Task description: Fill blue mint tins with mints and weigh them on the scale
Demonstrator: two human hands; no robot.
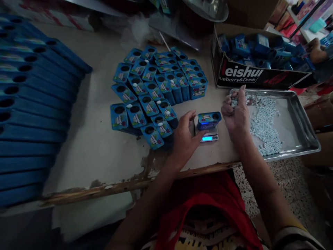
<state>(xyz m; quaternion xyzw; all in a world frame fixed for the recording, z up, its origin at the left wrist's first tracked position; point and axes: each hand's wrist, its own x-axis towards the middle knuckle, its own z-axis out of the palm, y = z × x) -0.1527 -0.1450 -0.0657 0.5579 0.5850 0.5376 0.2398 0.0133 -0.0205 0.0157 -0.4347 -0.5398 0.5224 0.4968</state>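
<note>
A small blue box [208,120] stands on a digital scale [210,138] with a lit blue display. Beside it, my left hand [186,137] has its thumb and fingers apart around the scale's left side, near the box. My right hand [236,113] is raised at the left edge of a metal tray [299,130], fingers curled over pale blue candies. More of these small candies [266,128] lie spread in the tray. Left of the scale stand several blue boxes [148,104] with round holes on top, a few with white pieces on them.
Long rows of blue boxes [33,125] fill the left side. A black printed carton [241,74] behind the tray holds more blue packages. A metal bowl [210,8] is at the back. Another person's hand [316,50] shows at the far right.
</note>
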